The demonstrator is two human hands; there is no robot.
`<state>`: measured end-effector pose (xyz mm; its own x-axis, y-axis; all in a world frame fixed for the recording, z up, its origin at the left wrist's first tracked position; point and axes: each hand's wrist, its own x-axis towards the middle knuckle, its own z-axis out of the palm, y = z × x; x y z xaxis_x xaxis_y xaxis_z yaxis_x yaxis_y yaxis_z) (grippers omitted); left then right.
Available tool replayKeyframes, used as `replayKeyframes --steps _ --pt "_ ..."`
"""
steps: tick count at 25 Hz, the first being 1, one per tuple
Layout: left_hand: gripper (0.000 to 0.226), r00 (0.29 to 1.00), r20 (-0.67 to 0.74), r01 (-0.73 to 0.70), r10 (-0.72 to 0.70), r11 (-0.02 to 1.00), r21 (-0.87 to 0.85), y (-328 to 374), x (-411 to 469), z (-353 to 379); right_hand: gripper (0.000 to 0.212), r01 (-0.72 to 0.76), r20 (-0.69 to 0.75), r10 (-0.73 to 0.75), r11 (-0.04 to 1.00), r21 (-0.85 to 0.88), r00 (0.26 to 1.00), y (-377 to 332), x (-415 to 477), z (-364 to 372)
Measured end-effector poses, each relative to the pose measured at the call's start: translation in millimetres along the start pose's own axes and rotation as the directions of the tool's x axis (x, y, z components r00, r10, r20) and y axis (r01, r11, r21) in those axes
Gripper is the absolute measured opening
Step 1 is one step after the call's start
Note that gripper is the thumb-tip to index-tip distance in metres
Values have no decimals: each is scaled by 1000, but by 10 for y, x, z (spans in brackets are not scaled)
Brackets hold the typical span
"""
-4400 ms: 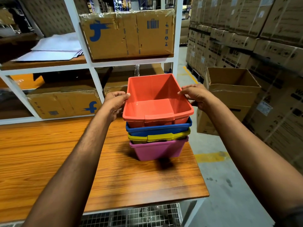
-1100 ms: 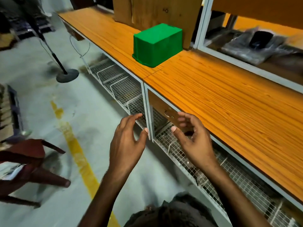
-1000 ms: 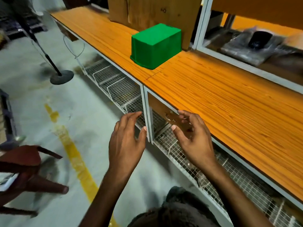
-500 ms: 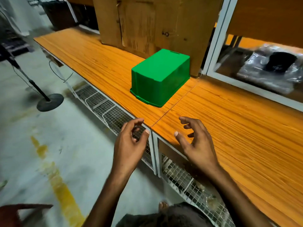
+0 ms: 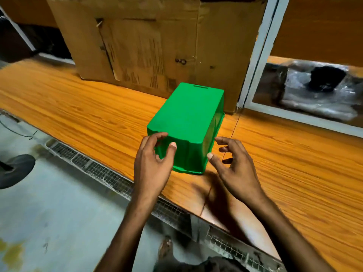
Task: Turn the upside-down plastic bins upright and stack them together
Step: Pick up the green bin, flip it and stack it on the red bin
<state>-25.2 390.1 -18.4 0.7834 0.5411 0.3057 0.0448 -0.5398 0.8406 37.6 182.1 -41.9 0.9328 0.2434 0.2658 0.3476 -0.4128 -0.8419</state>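
One green bin (image 5: 186, 122) is seen upside down on the table (image 5: 78, 114), with its flat base turned up and its rim set on the wood. Its length is laid roughly from 7 o'clock to 1 o'clock in the view.

Both hands are held at the bin's near end and nothing is gripped by either. The left hand (image 5: 153, 167) is placed at 7 o'clock of the bin, with its fingers spread wide and loosely curved in front of the near left corner. The right hand (image 5: 233, 169) is placed at 5 o'clock of the bin, equally wide, with its thumb brought just beside the near right corner. Whether the plastic is actually touched by either hand cannot be told.

At 12 o'clock of the bin a large cardboard box (image 5: 147, 42) is stood on the table, close behind the bin's far end. At 2 o'clock a pale shelf post (image 5: 255, 55) is seen, and beyond it a bundle wrapped in clear plastic (image 5: 318, 95) is laid on the shelf. Wire mesh baskets (image 5: 98, 169) are hung under the table's front edge at 8 o'clock, above a grey floor (image 5: 49, 213).
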Motion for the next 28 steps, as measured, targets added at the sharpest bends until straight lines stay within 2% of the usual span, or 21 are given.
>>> replayKeyframes --steps 4,7,10,14,17,20,24,26,28 --pt "40 998 34 -57 57 998 -8 -362 824 -4 52 -137 -126 136 991 -1 983 -54 433 405" --pt "48 984 161 85 -75 995 -55 -596 1241 49 59 -270 -166 270 963 20 949 -108 634 588" --pt "51 914 347 249 -208 965 -77 -785 1542 113 65 -360 -185 362 932 45 913 -166 787 711" --pt "41 860 463 294 -215 950 -106 -917 1678 147 62 -439 -212 459 888 137 862 -131 825 800" --pt "38 827 514 351 -227 923 -158 -998 1675 117 47 -482 -177 541 827 288 822 -108 763 839" --pt "34 805 561 386 -195 889 -245 -915 1677 37 39 -441 -149 548 783 440 823 -206 756 787" --pt "27 849 523 346 -71 824 -450 -597 1795 -144 35 -285 -178 438 793 538 881 -452 814 516" --pt "26 851 525 306 16 797 -520 -462 1867 -230 46 -159 -183 323 792 589 929 -549 823 359" --pt "41 832 538 233 136 794 -561 -336 1942 -313 69 -68 -176 208 809 584 962 -668 836 210"
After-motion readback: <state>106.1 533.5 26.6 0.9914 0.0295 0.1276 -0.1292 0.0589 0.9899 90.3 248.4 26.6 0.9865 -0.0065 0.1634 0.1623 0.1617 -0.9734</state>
